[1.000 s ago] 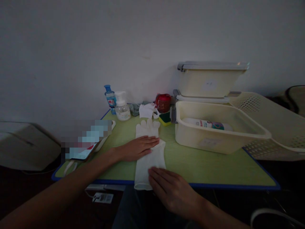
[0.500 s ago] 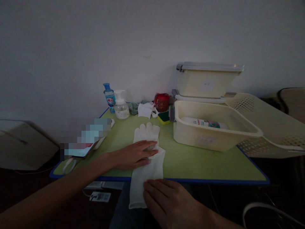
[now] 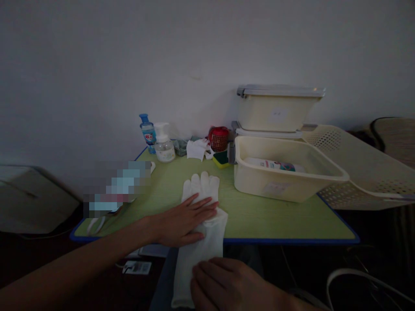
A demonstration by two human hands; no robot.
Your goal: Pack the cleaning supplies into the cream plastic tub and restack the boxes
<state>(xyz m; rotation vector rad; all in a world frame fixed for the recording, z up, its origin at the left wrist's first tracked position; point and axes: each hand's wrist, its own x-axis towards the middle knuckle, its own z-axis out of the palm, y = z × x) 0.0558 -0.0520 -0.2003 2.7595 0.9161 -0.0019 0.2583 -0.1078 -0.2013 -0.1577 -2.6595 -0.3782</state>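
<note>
A long white glove (image 3: 207, 233) lies with its fingers on the green table, pointing toward the wall. Its cuff reaches past the front edge over my lap. My left hand (image 3: 188, 219) rests flat across the glove's palm, fingers spread. At the right side of the cuff, my right hand (image 3: 223, 283) has its fingers curled together on the fabric, with the thumb out of sight.
Behind the glove are a blue bottle (image 3: 148, 134), a pump bottle (image 3: 164, 144), white cloth (image 3: 197, 149), a red woven container (image 3: 218, 138) and a sponge (image 3: 221, 159). Cream bins (image 3: 285, 183) stand right, beside a perforated basket (image 3: 366, 168). A blurred device (image 3: 119, 185) lies left.
The glove's cuff reaches farther toward me, and my right hand has moved down slightly with it. My left hand stays on the glove, its fingers a little more spread. The view has shifted slightly.
</note>
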